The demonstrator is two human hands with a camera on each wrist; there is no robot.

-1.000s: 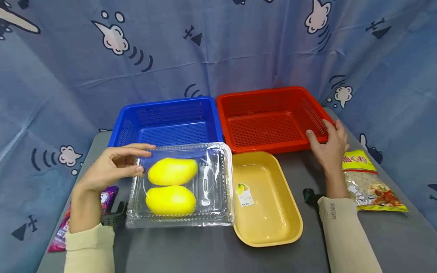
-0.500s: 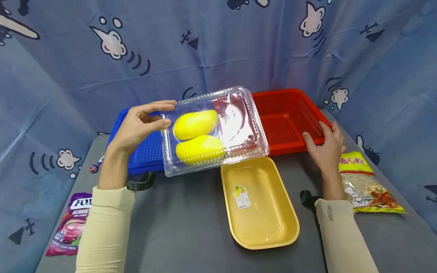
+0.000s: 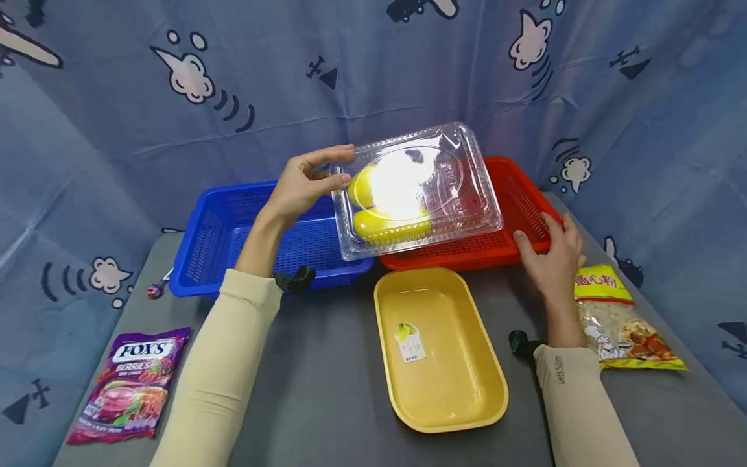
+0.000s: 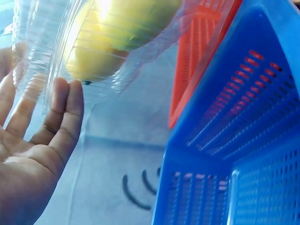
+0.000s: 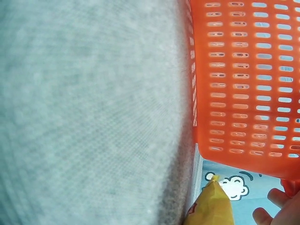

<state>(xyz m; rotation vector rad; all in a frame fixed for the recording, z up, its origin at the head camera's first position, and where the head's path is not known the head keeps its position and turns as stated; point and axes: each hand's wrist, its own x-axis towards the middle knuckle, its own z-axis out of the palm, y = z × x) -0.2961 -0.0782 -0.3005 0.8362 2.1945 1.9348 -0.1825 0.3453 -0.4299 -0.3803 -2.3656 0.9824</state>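
Observation:
My left hand (image 3: 300,185) pinches the left edge of a clear plastic clamshell box (image 3: 455,188), thumb on the near face and fingers behind. Inside lie two yellow mangoes (image 3: 388,224), partly hidden by glare on the lid. Raised and tilted, the box hangs in front of the red basket (image 3: 484,259), covering much of it. In the left wrist view the fingers (image 4: 70,112) press against the ridged plastic. My right hand (image 3: 554,259) grips the red basket's near right corner; only its fingertips show beside the rim in the right wrist view.
A blue basket (image 3: 201,243) stands left of the red one. Nearer is a yellow tray (image 3: 452,389) with a mango-pictured tag (image 3: 411,342). A purple candy bag (image 3: 131,386) and a lollipop (image 3: 155,289) lie left; a yellow-topped food packet (image 3: 624,324) lies right.
My left hand has lifted the box of mangoes up and to the right, from before the blue basket to before the red one, tilting it. The right hand stays at the red basket's corner.

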